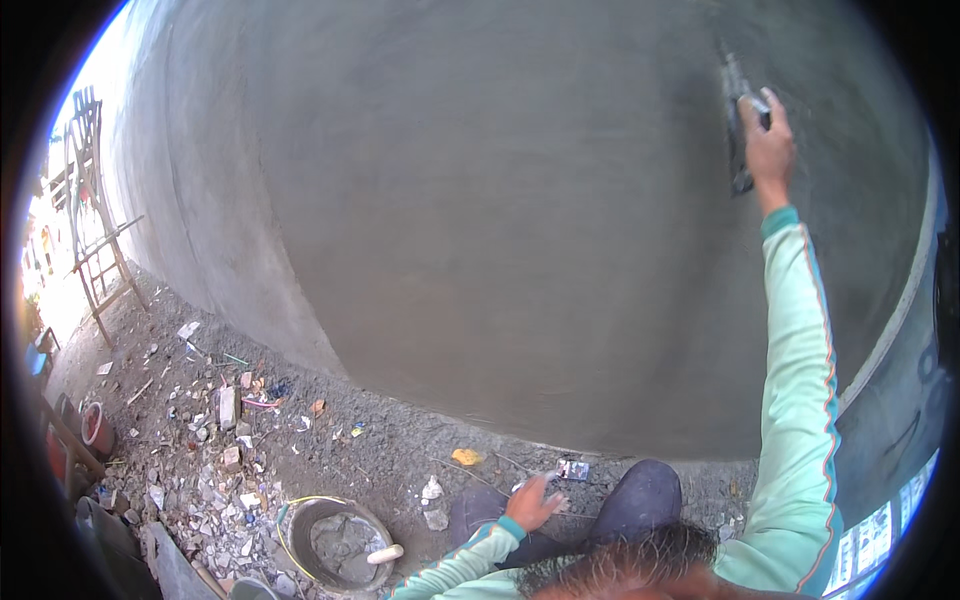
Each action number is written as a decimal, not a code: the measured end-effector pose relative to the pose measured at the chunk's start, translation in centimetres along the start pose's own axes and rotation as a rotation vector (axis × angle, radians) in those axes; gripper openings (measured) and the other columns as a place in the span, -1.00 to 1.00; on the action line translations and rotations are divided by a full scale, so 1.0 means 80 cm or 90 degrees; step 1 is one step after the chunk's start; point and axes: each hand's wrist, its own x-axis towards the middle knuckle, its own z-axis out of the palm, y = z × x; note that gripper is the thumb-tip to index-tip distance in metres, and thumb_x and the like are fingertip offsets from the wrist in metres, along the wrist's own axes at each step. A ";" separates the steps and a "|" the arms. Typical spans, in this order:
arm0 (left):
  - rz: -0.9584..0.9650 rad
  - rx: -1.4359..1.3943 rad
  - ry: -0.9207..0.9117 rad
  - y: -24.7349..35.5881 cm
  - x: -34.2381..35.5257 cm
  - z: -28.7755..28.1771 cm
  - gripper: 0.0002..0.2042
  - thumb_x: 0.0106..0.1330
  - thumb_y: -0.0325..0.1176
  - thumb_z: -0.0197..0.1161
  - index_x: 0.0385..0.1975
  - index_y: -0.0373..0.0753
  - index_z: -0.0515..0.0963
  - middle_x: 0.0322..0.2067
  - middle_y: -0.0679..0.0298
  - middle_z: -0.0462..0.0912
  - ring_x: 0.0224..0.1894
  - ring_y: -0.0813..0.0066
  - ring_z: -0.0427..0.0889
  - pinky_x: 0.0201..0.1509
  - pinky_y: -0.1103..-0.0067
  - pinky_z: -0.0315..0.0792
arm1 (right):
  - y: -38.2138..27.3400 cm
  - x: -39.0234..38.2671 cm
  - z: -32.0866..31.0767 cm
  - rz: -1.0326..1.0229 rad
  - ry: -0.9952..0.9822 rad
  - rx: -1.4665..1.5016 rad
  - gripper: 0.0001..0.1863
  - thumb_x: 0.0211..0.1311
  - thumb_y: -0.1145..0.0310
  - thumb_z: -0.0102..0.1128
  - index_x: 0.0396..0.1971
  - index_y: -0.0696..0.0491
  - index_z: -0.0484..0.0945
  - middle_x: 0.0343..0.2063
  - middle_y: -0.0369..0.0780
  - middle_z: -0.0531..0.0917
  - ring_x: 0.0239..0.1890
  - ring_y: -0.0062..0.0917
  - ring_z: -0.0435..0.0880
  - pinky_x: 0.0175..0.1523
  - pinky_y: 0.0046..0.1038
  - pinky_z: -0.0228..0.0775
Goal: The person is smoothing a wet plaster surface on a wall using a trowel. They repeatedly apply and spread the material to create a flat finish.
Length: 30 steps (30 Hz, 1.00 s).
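My right hand (769, 150), at the end of a raised arm, is closed round the handle of a plastering trowel (738, 165). The trowel's dark, narrow blade lies along the damp grey plastered wall (500, 220), high on the right. Low down, my left hand (535, 502) hangs over my bent legs with its fingers apart and nothing in it. Left of my legs stands a bucket (290, 545) of wet grey mortar (343, 540). A tool's pale handle (385, 554) sticks out over its rim; the rest of that tool is hidden.
Rubble (230, 460), stones and litter cover the ground on the left along the wall's foot. A wooden scaffold frame (97, 210) stands at the far left, with a reddish bucket (97, 430) below it. A yellow scrap (466, 456) lies near my knees.
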 end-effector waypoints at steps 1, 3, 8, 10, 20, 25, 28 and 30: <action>-0.050 0.019 -0.010 -0.031 -0.029 0.012 -0.41 0.41 -0.06 0.28 0.30 -0.32 0.40 0.22 -0.13 0.53 0.27 -0.13 0.52 0.33 0.20 0.42 | 0.001 0.025 0.009 0.038 -0.002 -0.007 -0.39 0.34 -0.15 0.24 0.24 -0.08 0.58 0.09 -0.04 0.71 0.15 -0.09 0.67 0.22 -0.19 0.47; -0.119 0.055 -0.112 -0.063 -0.063 0.013 -0.42 0.41 -0.06 0.27 0.30 -0.29 0.41 0.22 -0.12 0.53 0.26 -0.13 0.52 0.32 0.19 0.43 | 0.006 0.073 0.033 0.097 -0.034 -0.019 -0.35 0.32 -0.21 0.22 0.23 -0.08 0.59 0.10 -0.07 0.71 0.19 -0.10 0.65 0.25 -0.18 0.45; -0.171 -0.008 -0.091 -0.055 -0.054 0.008 -0.42 0.40 -0.05 0.25 0.31 -0.27 0.41 0.24 -0.11 0.52 0.26 -0.14 0.52 0.32 0.19 0.43 | -0.071 0.068 0.127 -0.011 -0.166 -0.088 -0.36 0.30 -0.22 0.21 0.20 -0.08 0.61 0.09 -0.08 0.71 0.21 -0.10 0.63 0.28 -0.17 0.44; -0.226 0.022 -0.115 -0.060 -0.057 0.003 -0.41 0.40 -0.03 0.24 0.31 -0.26 0.41 0.25 -0.11 0.51 0.26 -0.14 0.52 0.33 0.18 0.43 | -0.153 0.000 0.170 -0.075 -0.294 -0.052 -0.40 0.33 -0.20 0.19 0.19 -0.10 0.61 0.10 -0.09 0.71 0.20 -0.08 0.63 0.27 -0.14 0.46; -0.249 0.013 -0.099 -0.056 -0.060 0.001 -0.43 0.41 -0.03 0.23 0.28 -0.28 0.42 0.22 -0.10 0.53 0.22 -0.16 0.54 0.30 0.15 0.44 | -0.336 -0.227 0.263 -0.261 -0.528 -0.068 -0.54 0.38 -0.06 0.21 0.06 -0.05 0.52 -0.16 -0.03 0.77 -0.07 -0.02 0.75 -0.01 -0.03 0.60; -0.231 0.000 -0.075 -0.072 -0.053 0.026 -0.45 0.41 -0.07 0.24 0.26 -0.30 0.44 0.16 -0.12 0.57 0.20 -0.14 0.56 0.27 0.16 0.46 | -0.284 -0.378 0.256 -0.456 -0.670 -0.091 -0.66 0.33 0.04 0.24 -0.09 -0.03 0.57 -0.32 -0.10 0.78 -0.22 -0.07 0.78 -0.15 -0.07 0.63; -0.177 -0.004 -0.006 -0.084 -0.057 0.032 -0.46 0.40 -0.07 0.25 0.25 -0.31 0.46 0.14 -0.11 0.60 0.15 -0.09 0.61 0.23 0.19 0.49 | -0.259 -0.393 0.212 -0.484 -0.741 -0.096 -0.64 0.32 -0.01 0.23 -0.08 -0.07 0.58 -0.34 -0.11 0.77 -0.23 -0.09 0.77 -0.15 -0.08 0.62; -0.234 -0.067 -0.009 -0.088 -0.056 0.024 -0.46 0.40 -0.06 0.24 0.24 -0.30 0.47 0.18 -0.11 0.58 0.20 -0.09 0.58 0.28 0.20 0.45 | -0.235 -0.344 0.197 -0.465 -0.576 -0.028 -0.64 0.32 -0.02 0.22 -0.07 -0.09 0.63 -0.33 -0.12 0.77 -0.22 -0.10 0.76 -0.13 -0.11 0.61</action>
